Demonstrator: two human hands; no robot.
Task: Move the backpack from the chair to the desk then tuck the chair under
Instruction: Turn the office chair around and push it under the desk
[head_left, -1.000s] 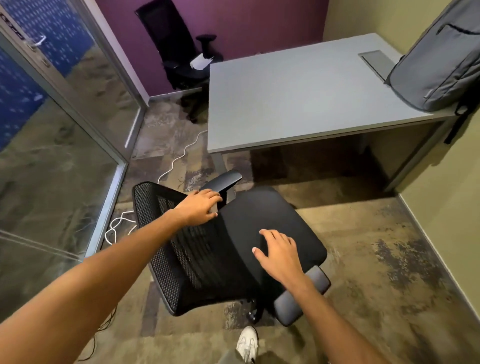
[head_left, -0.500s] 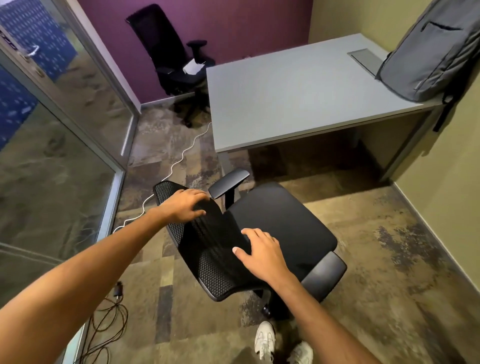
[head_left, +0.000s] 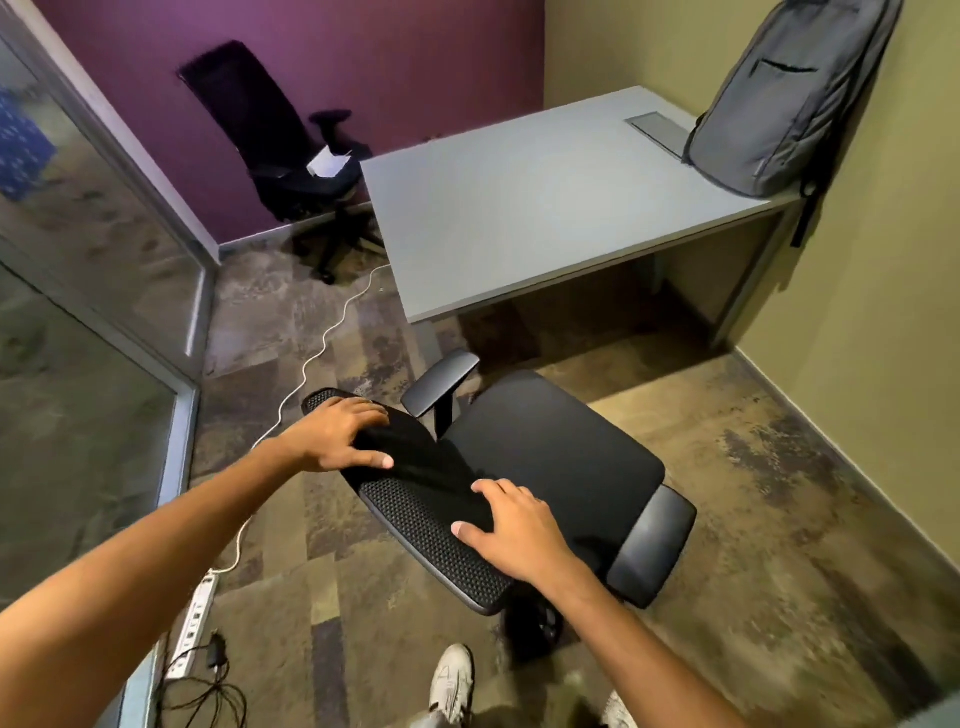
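The grey backpack (head_left: 784, 98) stands on the far right corner of the grey desk (head_left: 530, 208), leaning on the olive wall. A black mesh office chair (head_left: 550, 457) stands on the carpet in front of the desk, its seat turned toward the desk opening. My left hand (head_left: 337, 434) grips the top left edge of the mesh backrest (head_left: 415, 504). My right hand (head_left: 519, 530) holds the top edge of the backrest further right, fingers curled over it. The seat is bare.
A second black chair (head_left: 280, 156) with a white paper on its seat stands by the purple wall. A white cable (head_left: 306, 364) runs over the floor to a power strip (head_left: 195, 623) at the left. Glass partition at left, olive wall at right. My shoes (head_left: 452, 680) show below.
The chair has rolled and turned so its seat faces the desk more squarely. Both hands stayed on the backrest and moved forward with it. The backpack has not moved.
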